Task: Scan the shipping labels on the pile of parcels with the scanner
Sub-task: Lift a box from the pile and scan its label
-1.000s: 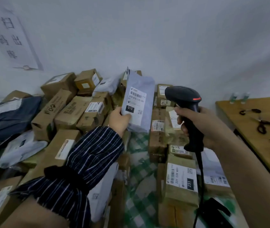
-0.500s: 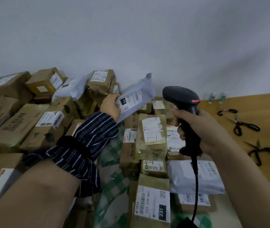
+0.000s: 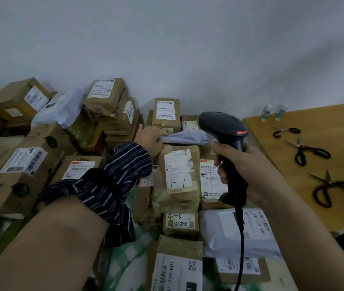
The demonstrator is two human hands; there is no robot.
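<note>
My left hand (image 3: pixel 151 138) grips the edge of a grey poly mailer (image 3: pixel 185 137), which lies nearly flat over the parcels at the back of the pile, its label hidden. My right hand (image 3: pixel 236 166) holds the black handheld scanner (image 3: pixel 226 143) by its handle, head pointing left toward the mailer, cable hanging down. Just below the mailer stands a brown bag parcel marked "1-1" (image 3: pixel 178 177), with a labelled box (image 3: pixel 212 181) beside it. A box marked "4-3" (image 3: pixel 180 222) and a white mailer (image 3: pixel 246 232) lie nearer me.
Several cardboard boxes (image 3: pixel 22 164) are heaped on the left and against the white wall. A wooden table (image 3: pixel 339 122) on the right carries three pairs of scissors (image 3: pixel 311 151) and two small bottles (image 3: pixel 266 112). Green checked cloth (image 3: pixel 129 261) shows under the parcels.
My left hand has swung the grey mailer from upright, label facing me, down and rightward onto the back of the pile. The view has shifted right; the scanner stays held.
</note>
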